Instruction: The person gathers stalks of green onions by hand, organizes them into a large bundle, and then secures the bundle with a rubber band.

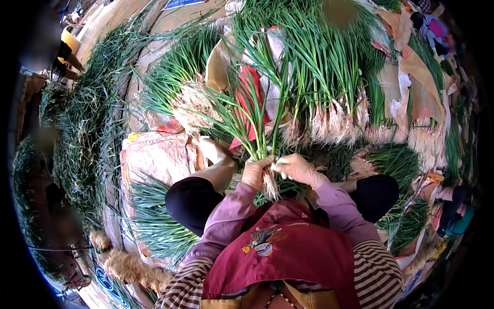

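My left hand (256, 172) in a pale glove is closed around the lower stalks of a small bunch of green onions (257, 118), whose whitish roots hang below my fist. My right hand (297, 169), also gloved, pinches the same bunch just beside the left hand. The green leaves fan upward and away from me. I sit with my knees apart, in a dark red apron and lilac sleeves.
Large heaps of green onions (329, 67) with pale roots lie ahead on sacks (159, 154) and cloths. More greens (87, 134) curve along the left, and a bundle (154, 216) lies by my left knee. Another person (437, 31) sits at the far right top.
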The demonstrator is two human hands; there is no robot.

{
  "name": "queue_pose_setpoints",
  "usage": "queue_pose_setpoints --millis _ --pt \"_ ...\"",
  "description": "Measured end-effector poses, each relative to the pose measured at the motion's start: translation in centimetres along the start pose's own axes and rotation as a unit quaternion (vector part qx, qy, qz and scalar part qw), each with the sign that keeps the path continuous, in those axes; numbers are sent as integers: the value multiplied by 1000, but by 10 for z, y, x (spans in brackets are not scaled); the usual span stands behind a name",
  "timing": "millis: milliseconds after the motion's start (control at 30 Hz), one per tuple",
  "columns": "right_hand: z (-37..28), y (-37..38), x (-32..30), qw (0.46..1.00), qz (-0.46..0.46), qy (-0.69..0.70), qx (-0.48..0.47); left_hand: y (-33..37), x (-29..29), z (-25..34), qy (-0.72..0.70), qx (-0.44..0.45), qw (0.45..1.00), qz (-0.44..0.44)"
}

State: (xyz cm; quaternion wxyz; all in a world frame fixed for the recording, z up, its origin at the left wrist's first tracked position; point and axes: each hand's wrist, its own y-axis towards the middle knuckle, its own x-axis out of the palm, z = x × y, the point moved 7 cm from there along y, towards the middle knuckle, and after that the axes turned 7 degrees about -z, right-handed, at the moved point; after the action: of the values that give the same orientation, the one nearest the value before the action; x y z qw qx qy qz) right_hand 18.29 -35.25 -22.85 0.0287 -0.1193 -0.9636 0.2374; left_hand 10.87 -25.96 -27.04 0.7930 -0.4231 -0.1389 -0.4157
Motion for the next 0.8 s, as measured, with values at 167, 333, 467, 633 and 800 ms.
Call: queue_pose_setpoints --millis 167,333,467,633,800 --pt "25 36 -51 965 229 125 -9 -6 3 -5 110 -4 994 -13" --pt "74 31 -26 958 209 189 63 -13 7 2 95 46 994 12" --pt "60 7 -22 951 156 -176 199 -13 -1 -8 82 12 997 -10" --pt "68 0 0 911 31 388 138 -18 12 -12 47 -44 997 -50" --pt "66 45 13 772 124 623 29 -14 13 -20 10 -68 995 -74"
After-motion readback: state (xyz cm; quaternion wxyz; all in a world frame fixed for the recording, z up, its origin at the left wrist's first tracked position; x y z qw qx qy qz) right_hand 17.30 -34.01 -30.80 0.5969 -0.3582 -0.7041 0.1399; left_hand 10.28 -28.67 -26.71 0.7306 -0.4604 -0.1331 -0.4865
